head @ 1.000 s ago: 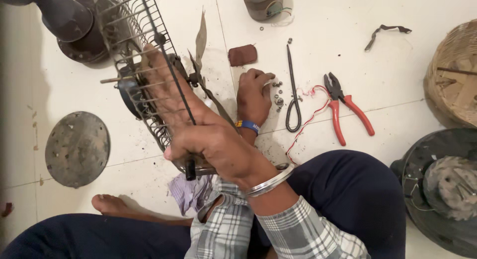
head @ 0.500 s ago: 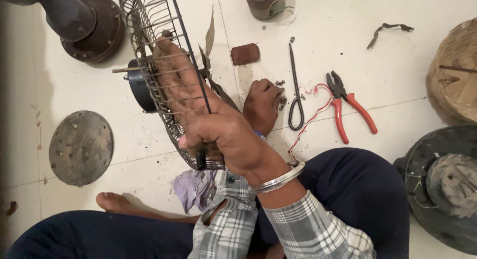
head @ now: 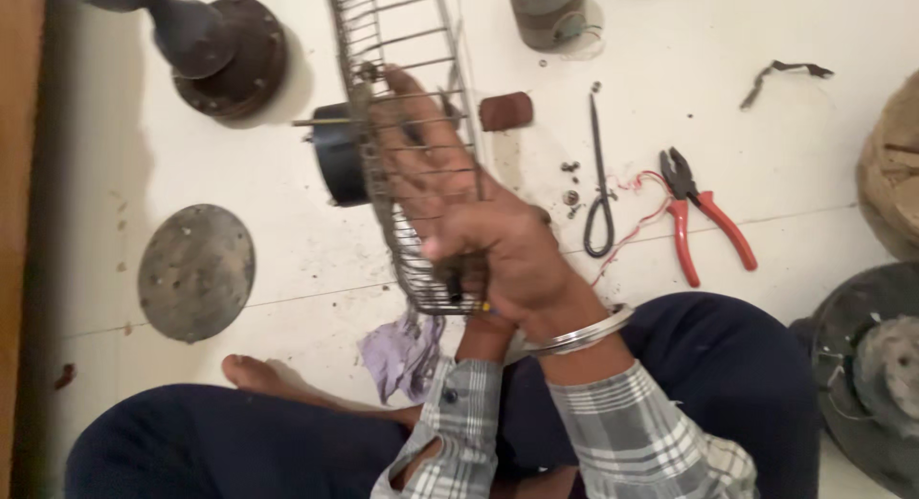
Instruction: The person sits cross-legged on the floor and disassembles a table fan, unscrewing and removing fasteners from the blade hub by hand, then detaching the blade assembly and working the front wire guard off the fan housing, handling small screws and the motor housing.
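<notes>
Wire fan guard, one, gripped by right hand; left hand hidden, grip untellable.

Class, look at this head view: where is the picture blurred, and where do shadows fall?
Head view: the right hand and wire guard are smeared by motion blur; the pliers look sharper; soft shadows lie beside the fan base, with a dark band down the left edge.

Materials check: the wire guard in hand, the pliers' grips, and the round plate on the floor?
Wire guard: thin welded metal rods, dull and grimy, likely steel with worn coating.
Pliers: dark metal jaws; the handles look sleeved in glossy red plastic or rubber.
Round plate: flat grey disc, matte and speckled with small holes, probably cast or stamped metal.
The right hand grips the guard.
</notes>
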Demonstrator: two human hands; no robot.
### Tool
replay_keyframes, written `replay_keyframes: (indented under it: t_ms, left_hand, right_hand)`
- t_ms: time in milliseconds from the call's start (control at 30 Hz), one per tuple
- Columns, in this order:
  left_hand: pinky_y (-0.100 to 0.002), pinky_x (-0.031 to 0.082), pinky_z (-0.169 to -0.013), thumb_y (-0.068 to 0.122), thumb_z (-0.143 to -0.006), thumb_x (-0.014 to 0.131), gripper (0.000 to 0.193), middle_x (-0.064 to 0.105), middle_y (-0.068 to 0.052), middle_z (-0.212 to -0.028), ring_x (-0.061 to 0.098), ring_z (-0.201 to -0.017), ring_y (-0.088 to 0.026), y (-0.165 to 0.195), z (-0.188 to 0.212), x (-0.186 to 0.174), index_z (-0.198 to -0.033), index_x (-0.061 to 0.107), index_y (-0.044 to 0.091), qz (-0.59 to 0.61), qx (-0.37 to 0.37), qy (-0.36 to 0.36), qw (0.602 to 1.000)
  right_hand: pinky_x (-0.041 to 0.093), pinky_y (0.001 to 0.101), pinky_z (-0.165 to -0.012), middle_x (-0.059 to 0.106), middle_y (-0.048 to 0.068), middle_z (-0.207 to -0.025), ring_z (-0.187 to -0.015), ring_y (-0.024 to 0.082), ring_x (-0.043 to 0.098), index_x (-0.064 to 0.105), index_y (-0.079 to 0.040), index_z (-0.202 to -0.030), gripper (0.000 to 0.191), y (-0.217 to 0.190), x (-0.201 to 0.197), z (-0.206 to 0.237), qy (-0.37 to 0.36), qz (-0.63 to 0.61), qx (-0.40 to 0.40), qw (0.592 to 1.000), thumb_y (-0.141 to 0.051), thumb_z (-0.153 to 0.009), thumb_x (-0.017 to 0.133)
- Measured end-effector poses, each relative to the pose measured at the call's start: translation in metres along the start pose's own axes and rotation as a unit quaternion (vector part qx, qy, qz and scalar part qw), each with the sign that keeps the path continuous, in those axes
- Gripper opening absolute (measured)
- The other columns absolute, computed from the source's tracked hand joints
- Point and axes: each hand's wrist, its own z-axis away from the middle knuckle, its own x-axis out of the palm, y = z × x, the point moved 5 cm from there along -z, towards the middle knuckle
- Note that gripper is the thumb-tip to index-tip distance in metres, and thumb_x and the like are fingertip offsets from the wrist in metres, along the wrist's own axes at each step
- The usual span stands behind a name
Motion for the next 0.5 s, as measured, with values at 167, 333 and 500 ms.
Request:
replay_keyframes:
  t_ms: [167,333,500]
  left_hand:
    - [-0.044,0.045,-0.104,0.022,-0.091,0.066,0.049,0.064,-0.027,-0.133,0.058,-0.126,-0.042,0.026,0.046,-0.020,-0.135,0.060,0.001,0.053,0.040,0.035,0.997]
    - [-0.044,0.054,-0.090,0.014,-0.085,0.069,0.036,0.070,-0.023,-0.114,0.066,-0.108,-0.040,0.055,0.099,-0.058,-0.118,0.067,0.003,0.145,-0.085,0.031,0.985]
    - [-0.045,0.054,-0.067,0.004,-0.073,0.073,0.015,0.068,-0.021,-0.081,0.067,-0.075,-0.039,0.068,0.142,-0.125,-0.086,0.068,-0.001,0.106,-0.119,-0.021,0.987]
  right_hand:
    - [0.019,0.0355,-0.130,0.018,0.021,-0.177,-0.164,0.030,0.022,0.011,-0.005,-0.170,0.108,0.005,-0.003,0.004,0.051,-0.001,0.010,0.999,-0.001,-0.068,0.050]
    - [0.020,0.0371,-0.132,0.018,0.025,-0.176,-0.163,0.035,0.023,0.009,-0.004,-0.169,0.111,0.010,0.002,0.003,0.028,0.021,0.014,0.999,-0.003,-0.067,0.052]
    - [0.016,0.0362,-0.134,0.014,0.020,-0.179,-0.166,0.030,0.019,0.007,-0.006,-0.169,0.111,0.015,0.018,-0.001,0.012,0.048,0.024,0.998,-0.002,-0.067,0.052]
